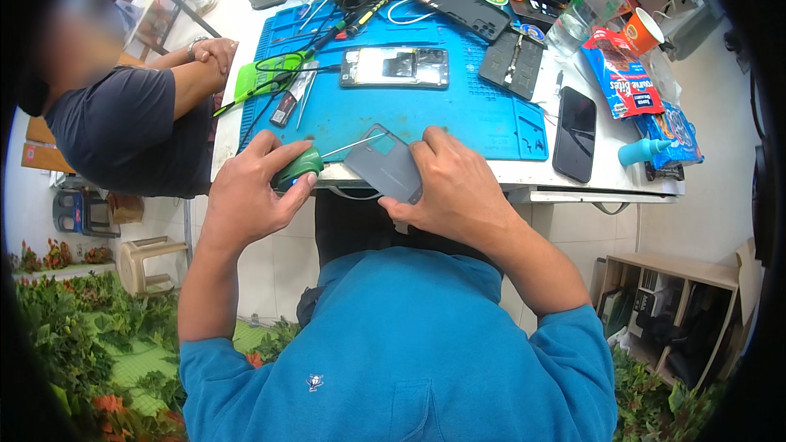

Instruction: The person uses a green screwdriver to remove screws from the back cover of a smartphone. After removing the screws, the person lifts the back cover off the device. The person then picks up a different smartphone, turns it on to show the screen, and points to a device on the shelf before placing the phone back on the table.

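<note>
My left hand (250,190) grips a green-handled tool (296,168) whose thin metal shaft points right toward a grey phone back cover (385,165). My right hand (446,188) holds that cover at the near edge of the blue work mat (458,115). The shaft's tip lies at the cover's upper edge. An opened phone (395,67) with its insides showing lies further back in the middle of the mat.
A black phone (575,133) lies right of the mat beside snack packets (622,74), a bottle (591,2) and a paper cup (643,30). Screwdrivers and tweezers (344,20) crowd the mat's far left. Another person (131,127) sits at the table's left side.
</note>
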`<state>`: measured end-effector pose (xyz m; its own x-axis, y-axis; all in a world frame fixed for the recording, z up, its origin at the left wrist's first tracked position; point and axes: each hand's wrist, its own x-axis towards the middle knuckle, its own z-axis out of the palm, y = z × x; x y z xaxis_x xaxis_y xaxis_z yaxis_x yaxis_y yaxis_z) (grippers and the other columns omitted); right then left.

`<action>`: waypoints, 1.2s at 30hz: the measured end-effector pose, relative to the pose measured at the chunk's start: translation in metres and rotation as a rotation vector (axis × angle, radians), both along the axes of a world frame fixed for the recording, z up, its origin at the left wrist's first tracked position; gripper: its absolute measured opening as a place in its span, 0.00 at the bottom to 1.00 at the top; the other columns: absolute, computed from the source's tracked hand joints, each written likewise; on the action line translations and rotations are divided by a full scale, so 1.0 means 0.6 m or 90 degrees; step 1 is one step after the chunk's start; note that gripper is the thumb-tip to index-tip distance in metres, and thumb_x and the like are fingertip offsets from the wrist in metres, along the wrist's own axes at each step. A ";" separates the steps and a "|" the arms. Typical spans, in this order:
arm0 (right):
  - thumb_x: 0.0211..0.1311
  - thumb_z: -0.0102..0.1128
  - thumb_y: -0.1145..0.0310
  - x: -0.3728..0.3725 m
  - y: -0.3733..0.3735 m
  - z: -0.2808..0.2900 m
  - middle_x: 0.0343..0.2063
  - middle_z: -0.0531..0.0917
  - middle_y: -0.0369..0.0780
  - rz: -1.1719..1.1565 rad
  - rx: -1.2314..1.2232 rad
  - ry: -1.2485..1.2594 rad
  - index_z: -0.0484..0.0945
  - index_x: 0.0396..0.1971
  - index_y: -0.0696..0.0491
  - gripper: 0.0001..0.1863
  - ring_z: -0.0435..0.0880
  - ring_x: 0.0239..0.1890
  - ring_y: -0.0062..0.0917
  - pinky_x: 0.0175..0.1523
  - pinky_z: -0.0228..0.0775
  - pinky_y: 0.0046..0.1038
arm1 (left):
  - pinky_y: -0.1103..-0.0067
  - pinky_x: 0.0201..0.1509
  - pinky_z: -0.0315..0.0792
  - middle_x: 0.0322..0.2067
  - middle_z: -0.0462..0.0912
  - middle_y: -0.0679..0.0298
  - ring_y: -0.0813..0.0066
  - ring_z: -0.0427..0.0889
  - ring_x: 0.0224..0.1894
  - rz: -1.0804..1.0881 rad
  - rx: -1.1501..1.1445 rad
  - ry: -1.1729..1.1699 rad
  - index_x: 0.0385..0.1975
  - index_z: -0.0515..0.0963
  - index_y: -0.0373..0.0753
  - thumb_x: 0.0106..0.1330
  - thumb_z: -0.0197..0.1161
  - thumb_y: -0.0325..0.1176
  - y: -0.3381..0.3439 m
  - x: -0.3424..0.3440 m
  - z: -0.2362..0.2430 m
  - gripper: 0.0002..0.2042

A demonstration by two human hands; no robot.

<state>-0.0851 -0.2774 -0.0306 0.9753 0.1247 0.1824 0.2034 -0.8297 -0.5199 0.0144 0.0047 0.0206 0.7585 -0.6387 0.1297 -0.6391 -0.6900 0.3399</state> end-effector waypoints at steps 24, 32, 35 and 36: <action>0.45 0.81 0.61 0.067 -0.106 0.042 0.54 0.84 0.48 0.179 -0.112 0.041 0.86 0.58 0.64 0.37 0.82 0.60 0.44 0.69 0.78 0.40 | 0.65 0.53 0.81 0.44 0.86 0.53 0.52 0.88 0.44 -0.111 0.041 0.036 0.60 0.91 0.44 0.65 0.77 0.43 0.009 0.105 -0.008 0.23; 0.45 0.78 0.66 0.066 -0.108 0.046 0.56 0.84 0.46 0.184 -0.163 0.062 0.86 0.60 0.63 0.37 0.82 0.62 0.42 0.71 0.77 0.39 | 0.65 0.55 0.81 0.45 0.86 0.52 0.51 0.88 0.47 -0.116 0.025 0.026 0.60 0.91 0.43 0.66 0.77 0.42 0.000 0.114 -0.013 0.23; 0.45 0.78 0.68 0.065 -0.108 0.053 0.56 0.84 0.46 0.188 -0.161 0.088 0.85 0.61 0.62 0.37 0.82 0.62 0.42 0.71 0.76 0.40 | 0.64 0.51 0.83 0.46 0.87 0.56 0.53 0.90 0.44 -0.129 0.010 -0.024 0.59 0.92 0.48 0.68 0.76 0.46 0.003 0.125 -0.022 0.21; 0.45 0.78 0.69 0.065 -0.109 0.052 0.56 0.84 0.46 0.189 -0.163 0.078 0.85 0.62 0.62 0.38 0.82 0.62 0.42 0.71 0.76 0.40 | 0.64 0.51 0.83 0.46 0.87 0.56 0.53 0.90 0.44 -0.131 0.010 -0.025 0.59 0.92 0.48 0.67 0.76 0.46 0.005 0.125 -0.019 0.21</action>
